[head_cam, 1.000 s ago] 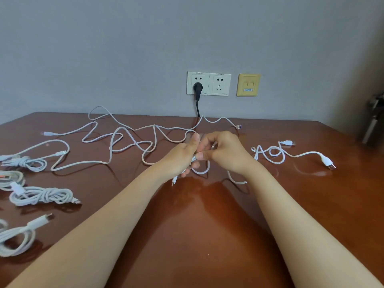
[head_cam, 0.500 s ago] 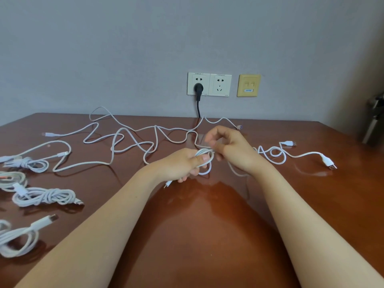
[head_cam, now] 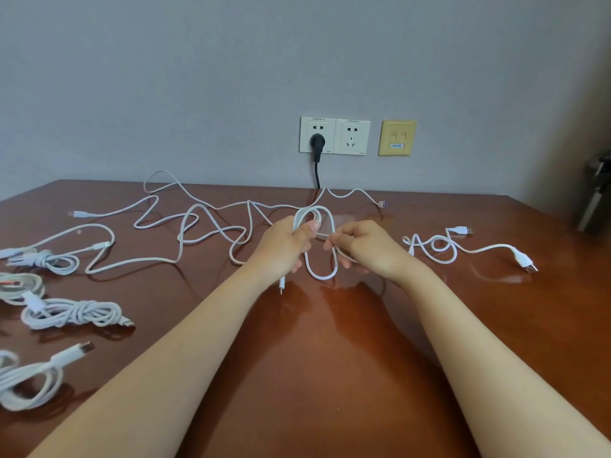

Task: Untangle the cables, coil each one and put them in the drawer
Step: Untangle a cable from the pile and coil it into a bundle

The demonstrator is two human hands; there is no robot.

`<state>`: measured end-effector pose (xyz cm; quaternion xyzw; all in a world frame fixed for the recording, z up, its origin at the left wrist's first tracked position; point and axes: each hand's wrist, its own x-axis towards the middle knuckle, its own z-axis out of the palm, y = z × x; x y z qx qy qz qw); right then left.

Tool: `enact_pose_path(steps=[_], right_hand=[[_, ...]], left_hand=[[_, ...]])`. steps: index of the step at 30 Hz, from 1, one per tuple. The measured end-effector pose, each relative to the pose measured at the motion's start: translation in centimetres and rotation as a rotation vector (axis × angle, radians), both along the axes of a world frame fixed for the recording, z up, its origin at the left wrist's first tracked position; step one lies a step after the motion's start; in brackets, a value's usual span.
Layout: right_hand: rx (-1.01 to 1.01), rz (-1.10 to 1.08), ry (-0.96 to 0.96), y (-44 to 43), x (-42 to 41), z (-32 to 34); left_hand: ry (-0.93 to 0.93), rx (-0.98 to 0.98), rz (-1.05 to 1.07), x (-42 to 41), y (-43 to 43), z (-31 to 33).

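My left hand (head_cam: 287, 243) grips a thin white cable (head_cam: 325, 271) that forms loops above and below the fist, and a small plug hangs under that hand. My right hand (head_cam: 367, 245) pinches the same cable just to the right of the loops. Behind them a long white cable (head_cam: 172, 226) sprawls in loose bends across the table. A short white USB cable (head_cam: 463, 247) lies uncoiled to the right. Several coiled white cables (head_cam: 71, 313) lie along the left edge. No drawer is in view.
The brown wooden table (head_cam: 314, 358) reaches back to a grey wall. A black plug (head_cam: 317, 142) sits in a white double socket, its cord dropping behind the table. A yellow wall plate (head_cam: 396, 137) is beside it. A dark object (head_cam: 595, 193) stands at far right.
The loop held by my left hand has grown, now standing above and hanging below the fist. My right hand has moved a little to the right, pulling the cable along.
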<state>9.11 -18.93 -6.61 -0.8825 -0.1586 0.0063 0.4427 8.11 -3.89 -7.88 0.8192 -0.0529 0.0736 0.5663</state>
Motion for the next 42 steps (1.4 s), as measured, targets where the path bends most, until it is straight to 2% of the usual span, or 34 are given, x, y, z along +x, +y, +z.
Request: enact_pose_path(steps=[3, 6, 11, 15, 19, 22, 25, 28, 32, 36, 39, 42], right_hand=[[-0.123, -0.03, -0.083, 0.6, -0.5, 0.0], [-0.266, 0.014, -0.134, 1.0, -1.0, 0.2], [-0.593, 0.078, -0.196, 1.4, -1.9, 0.8], [-0.659, 0.103, -0.317, 1.9, -2.0, 0.6], [-0.54, 0.142, -0.375, 2.0, -2.2, 0.6], [-0.137, 0.145, -0.246, 1.6, -2.0, 0.9], [0.281, 0.14, -0.076, 0.6, -1.1, 1.5], [0.442, 0.199, 0.091, 0.2, -0.8, 1.5], [0.484, 0.202, 0.106, 0.0, -0.9, 1.6], [0.324, 0.191, -0.037, 0.1, -1.0, 1.5], [0.312, 0.162, -0.13, 0.3, -0.8, 1.0], [0.144, 0.109, -0.232, 0.6, -0.8, 0.5]], left_hand=[[-0.044, 0.033, 0.026, 0.1, -0.3, -0.2], [-0.01, -0.007, 0.059, 0.1, -0.4, -0.2], [-0.003, 0.073, 0.128, 0.0, -0.8, -0.6], [0.018, -0.022, 0.155, 0.1, -0.8, -0.4], [0.049, -0.301, 0.155, 0.0, -1.0, 0.2], [0.062, -0.394, 0.211, 0.2, -0.3, 1.0], [0.125, -0.373, 0.228, 0.1, 1.0, 1.3], [0.15, -0.333, 0.195, -0.1, 0.8, 1.4], [0.188, -0.215, 0.131, -0.5, -0.1, 1.5], [0.221, -0.102, 0.019, -0.8, 0.0, 1.5], [0.233, -0.06, -0.066, -1.1, -0.4, 1.6], [0.239, -0.058, -0.119, -1.3, -0.6, 1.5]])
